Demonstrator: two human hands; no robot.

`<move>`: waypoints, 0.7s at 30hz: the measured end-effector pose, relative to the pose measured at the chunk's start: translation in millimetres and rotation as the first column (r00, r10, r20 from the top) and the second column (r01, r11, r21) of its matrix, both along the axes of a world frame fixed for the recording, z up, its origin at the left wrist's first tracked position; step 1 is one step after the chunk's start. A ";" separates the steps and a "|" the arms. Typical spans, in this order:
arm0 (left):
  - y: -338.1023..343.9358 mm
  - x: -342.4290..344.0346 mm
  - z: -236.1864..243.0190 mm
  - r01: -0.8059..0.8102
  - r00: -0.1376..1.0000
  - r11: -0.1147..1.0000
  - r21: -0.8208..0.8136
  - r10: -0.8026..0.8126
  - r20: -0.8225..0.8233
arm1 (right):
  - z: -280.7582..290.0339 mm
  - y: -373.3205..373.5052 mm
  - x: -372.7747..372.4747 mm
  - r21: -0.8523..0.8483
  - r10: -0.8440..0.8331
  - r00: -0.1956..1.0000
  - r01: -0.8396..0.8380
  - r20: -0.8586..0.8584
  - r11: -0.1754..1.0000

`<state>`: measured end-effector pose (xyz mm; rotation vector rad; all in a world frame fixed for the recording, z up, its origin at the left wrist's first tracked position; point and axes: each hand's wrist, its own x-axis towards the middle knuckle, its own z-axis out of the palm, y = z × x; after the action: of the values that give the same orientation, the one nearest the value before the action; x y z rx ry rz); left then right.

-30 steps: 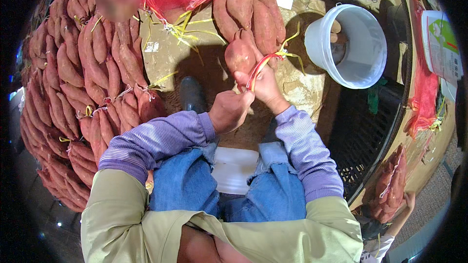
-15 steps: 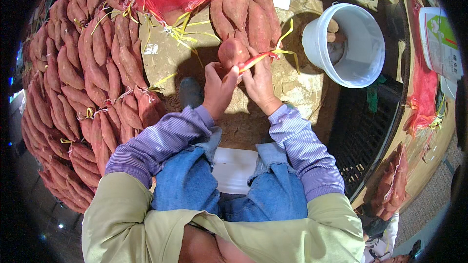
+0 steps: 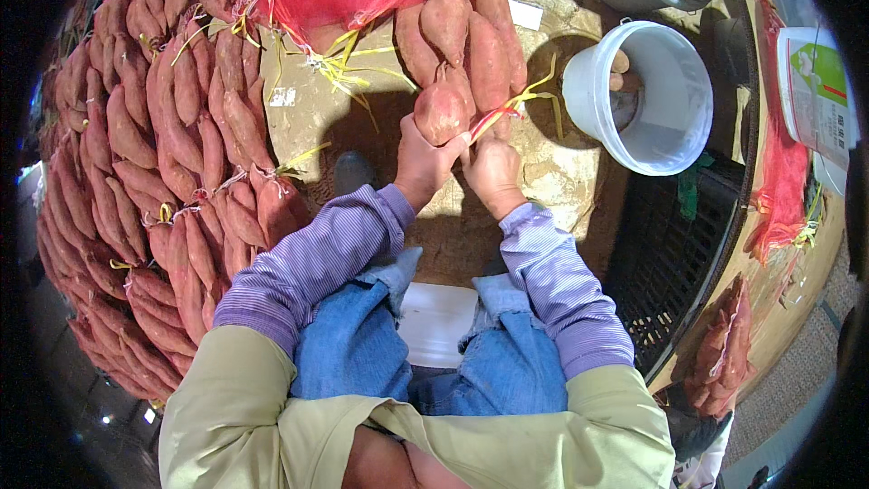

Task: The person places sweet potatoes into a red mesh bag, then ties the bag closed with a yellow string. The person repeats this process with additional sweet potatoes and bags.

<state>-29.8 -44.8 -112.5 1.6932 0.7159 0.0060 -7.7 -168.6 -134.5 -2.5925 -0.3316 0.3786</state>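
Lying just far of left hand and right hand: netted sweet potatoes, long axis near to far. Cupping near-end potato with left, nearer hand, thumb against red net neck. Right curled beside neck; cannot tell grip.

L hand: 1 s ago a fist below front sw. potato, nearer the body; ½ s ago up beside it; now against its near L side, thumb twd red mesh end. L forearm straighter fwd vs 1 s ago. R hand: 1 s ago alongside the potato w/ fingers reaching up; now a bit lower, curled like a fist, just below mesh end. Visible red strip much shorter than 1 s ago. Yellow tie ends shifted too. Far R: other person's forearm, by netted bundle 1 s ago, now gone from there.
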 end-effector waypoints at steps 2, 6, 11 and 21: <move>7.2 8.6 2.9 -0.014 0.986 0.999 0.032 0.019 -0.163 | 2.7 -6.9 0.9 -0.036 -0.020 1.000 0.020 0.002 0.999; -0.4 13.7 4.5 -0.084 0.991 0.996 -0.008 0.083 -0.107 | 5.1 -8.5 -0.9 -0.043 -0.030 0.998 0.033 0.061 0.999; -4.0 14.1 4.2 -0.088 0.993 0.993 -0.084 0.081 -0.084 | 1.2 -9.0 -5.6 0.030 -0.113 0.990 0.110 0.085 0.993; 20.0 -30.0 -6.5 0.372 0.925 0.911 0.177 -0.349 -0.148 | 26.6 7.5 -16.9 0.418 -0.273 0.938 0.340 -0.213 0.842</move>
<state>-59.8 -24.8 -119.0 2.0151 0.4861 -0.2895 -24.6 -161.1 -107.9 -2.0972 0.0529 0.3271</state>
